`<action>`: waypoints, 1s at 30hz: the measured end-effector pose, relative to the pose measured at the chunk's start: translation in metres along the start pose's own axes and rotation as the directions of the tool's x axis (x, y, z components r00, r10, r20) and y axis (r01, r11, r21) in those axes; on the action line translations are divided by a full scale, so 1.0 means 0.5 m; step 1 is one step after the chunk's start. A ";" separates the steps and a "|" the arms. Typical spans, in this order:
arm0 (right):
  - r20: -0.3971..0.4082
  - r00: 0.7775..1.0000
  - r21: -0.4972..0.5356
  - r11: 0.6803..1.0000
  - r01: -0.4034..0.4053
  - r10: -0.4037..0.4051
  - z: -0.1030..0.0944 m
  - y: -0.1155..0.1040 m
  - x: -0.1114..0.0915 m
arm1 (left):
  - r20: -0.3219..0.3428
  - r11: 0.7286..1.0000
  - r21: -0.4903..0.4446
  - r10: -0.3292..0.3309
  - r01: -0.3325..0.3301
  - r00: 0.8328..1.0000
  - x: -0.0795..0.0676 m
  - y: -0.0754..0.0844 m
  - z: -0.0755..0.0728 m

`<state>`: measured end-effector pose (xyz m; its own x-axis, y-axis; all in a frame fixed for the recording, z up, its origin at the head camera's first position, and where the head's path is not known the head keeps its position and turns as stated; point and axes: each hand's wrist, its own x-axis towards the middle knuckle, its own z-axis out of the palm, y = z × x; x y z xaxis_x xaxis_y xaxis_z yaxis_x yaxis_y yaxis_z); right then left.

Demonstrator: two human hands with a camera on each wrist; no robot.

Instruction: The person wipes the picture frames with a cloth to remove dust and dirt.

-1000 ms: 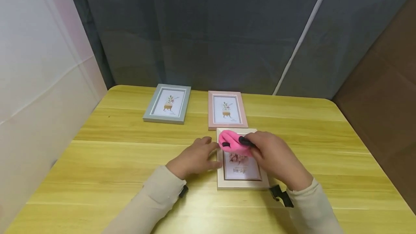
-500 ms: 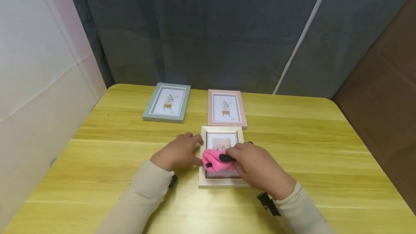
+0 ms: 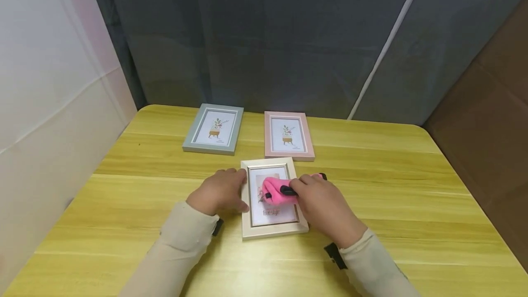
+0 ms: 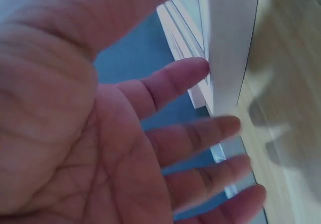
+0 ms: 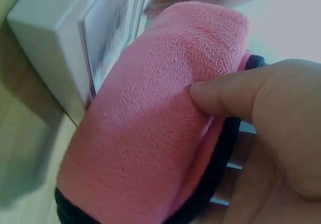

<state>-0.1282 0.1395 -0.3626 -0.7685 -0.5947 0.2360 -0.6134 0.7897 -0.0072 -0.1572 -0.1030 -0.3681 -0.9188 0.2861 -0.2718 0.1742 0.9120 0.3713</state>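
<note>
A cream picture frame [image 3: 274, 231] lies face up on the table, turned slightly, with pink flowers and the words "free style" in its picture. My left hand [image 3: 218, 191] touches its left edge with thumb and index finger; in the left wrist view the fingers [image 4: 195, 136] are spread and nearly straight. Over the glass, my right hand [image 3: 327, 207] grips a folded pink cloth [image 3: 275, 191] with black edging. The thumb presses into the plush cloth [image 5: 150, 93] in the right wrist view, and the cloth covers part of the picture.
Behind the cream frame lies a pink picture frame [image 3: 307, 143], its front edge close to the cream one. A grey-green picture frame [image 3: 237, 127] lies further left. Beyond the back edge of the wood-grain table [image 3: 387, 178] hangs a dark curtain [image 3: 268, 35].
The cream frame has slid left across the table, with my left hand along its edge. My right hand has swept the cloth down and left, then slightly up again over the picture.
</note>
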 end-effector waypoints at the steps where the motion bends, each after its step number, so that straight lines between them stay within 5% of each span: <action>1: -0.002 1.000 0.005 1.000 0.005 -0.005 0.001 0.000 0.000 | -0.001 1.000 -0.011 0.005 -0.005 1.000 0.002 -0.001 0.001; 12: 0.001 0.995 0.014 0.994 0.105 -0.105 0.002 -0.031 -0.009 | 0.065 0.994 -0.051 -0.092 0.095 0.994 0.016 -0.010 0.008; 20: 0.151 0.971 -0.007 0.982 0.188 -0.185 0.023 -0.093 -0.021 | 0.085 0.996 -0.001 -0.093 0.094 0.992 0.020 -0.028 0.010; 30: 0.121 0.944 0.006 0.951 0.309 -0.307 0.022 -0.121 -0.025 | 0.061 0.996 0.013 -0.083 0.083 0.995 0.016 -0.034 0.009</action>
<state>-0.0833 0.0975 -0.3756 -0.5588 -0.8223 0.1078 -0.8219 0.5664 0.0602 -0.1660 -0.1150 -0.3807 -0.9067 0.2267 -0.3558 0.1024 0.9364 0.3357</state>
